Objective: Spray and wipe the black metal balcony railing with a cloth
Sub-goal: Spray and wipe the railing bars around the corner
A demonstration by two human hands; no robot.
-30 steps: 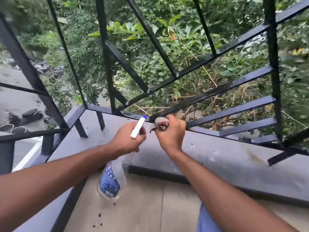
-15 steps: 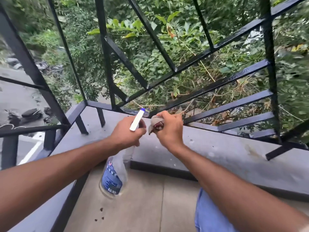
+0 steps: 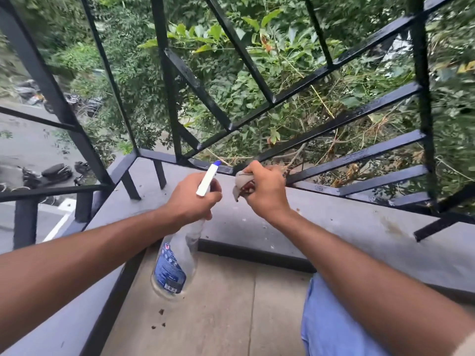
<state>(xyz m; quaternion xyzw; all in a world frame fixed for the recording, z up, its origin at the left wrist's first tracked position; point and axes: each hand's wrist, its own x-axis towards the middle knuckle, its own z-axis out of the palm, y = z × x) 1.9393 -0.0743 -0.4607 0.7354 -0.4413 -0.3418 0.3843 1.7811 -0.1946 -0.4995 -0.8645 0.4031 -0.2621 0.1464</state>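
The black metal railing runs across the view with slanted and upright bars, meeting a corner at the left. My left hand grips the neck of a clear spray bottle with a blue label; its white nozzle with a blue tip points up toward the low rail. My right hand holds a bunched grey cloth with a reddish patch, just in front of the lowest bar near the corner.
A grey concrete ledge carries the railing's feet. The tiled balcony floor lies below, with small dark crumbs. My blue-clad knee is at the lower right. Beyond the bars are dense greenery and parked scooters on a road below.
Both hands have drifted slightly up and toward the lowest bar. The cloth has pulled back off the bar and shows more in my right hand. The bottle stays gripped.
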